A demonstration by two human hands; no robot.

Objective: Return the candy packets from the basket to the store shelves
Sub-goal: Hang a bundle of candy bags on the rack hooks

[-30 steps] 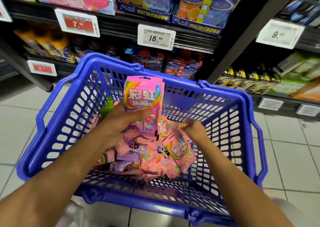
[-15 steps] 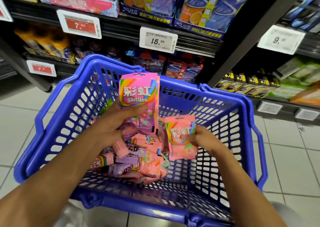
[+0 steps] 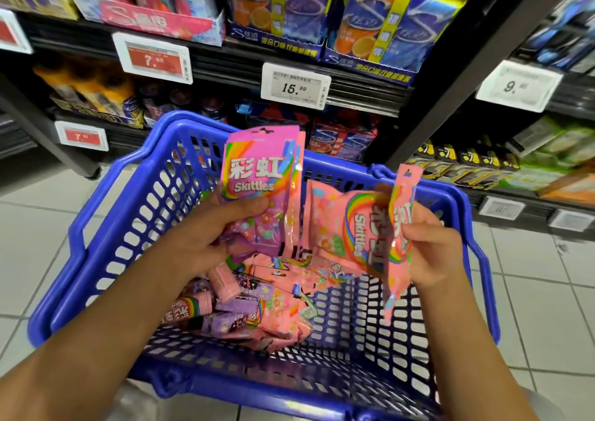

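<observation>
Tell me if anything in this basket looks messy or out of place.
Nothing looks damaged or spilled. The loose candy packets lie jumbled at all angles in the blue basket, and the right hand holds its pink packets turned sideways.

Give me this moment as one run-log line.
left hand: grips upright pink packets | right hand: grips two pink packets | basket: more packets inside | shelves: nothing returned yet

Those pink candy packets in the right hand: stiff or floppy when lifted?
Probably floppy: the packets pinched by the right hand sag and bend. Their film looks glossy, so possibly slippery. Likely light, since a few fingers carry them.
</observation>
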